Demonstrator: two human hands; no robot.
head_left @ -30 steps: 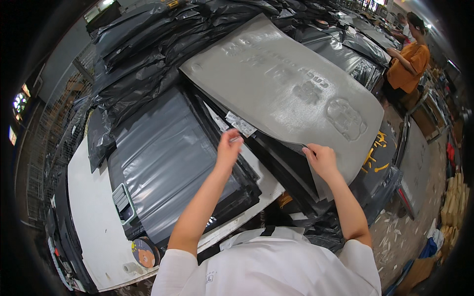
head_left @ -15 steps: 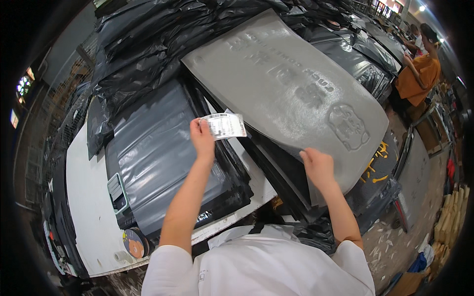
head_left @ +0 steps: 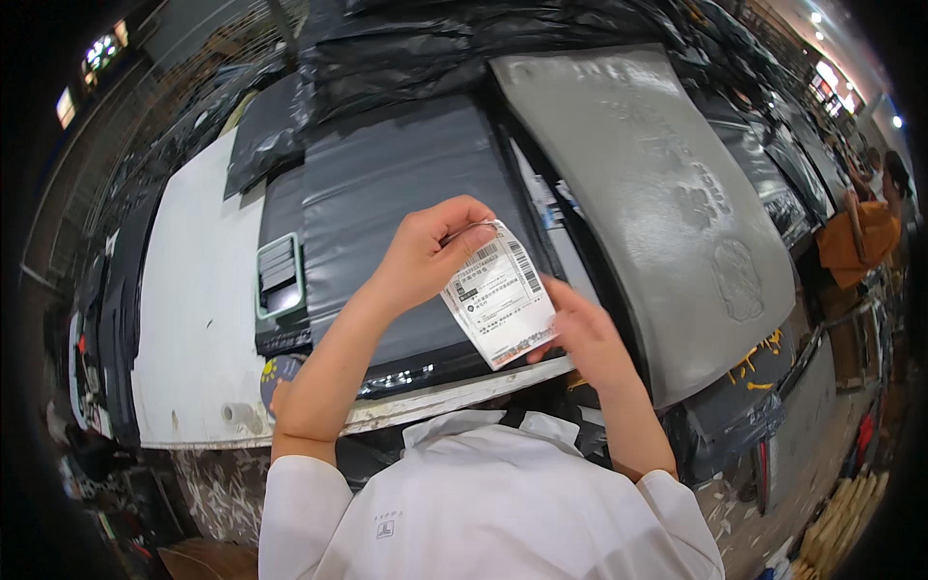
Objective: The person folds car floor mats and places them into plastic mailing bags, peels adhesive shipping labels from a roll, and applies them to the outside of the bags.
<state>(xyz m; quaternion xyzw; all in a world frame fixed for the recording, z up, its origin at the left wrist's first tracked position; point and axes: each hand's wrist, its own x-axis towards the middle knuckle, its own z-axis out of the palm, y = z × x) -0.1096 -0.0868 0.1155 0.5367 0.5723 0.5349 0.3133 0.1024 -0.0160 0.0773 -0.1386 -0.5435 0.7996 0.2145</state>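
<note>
Above the dark grey package (head_left: 387, 193), both hands' grips pinch 1 white label (head_left: 500, 295) (left hand (head_left: 425, 253), right hand (head_left: 580, 333)); light grey package (head_left: 657, 203) lies right.

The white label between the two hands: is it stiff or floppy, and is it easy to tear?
The white label is probably thin and floppy: it curves where the left hand pinches its top, while the right hand supports its lower edge. It looks very light, so moving air could likely flutter it. Such thin paper may crease or tear easily.
</note>
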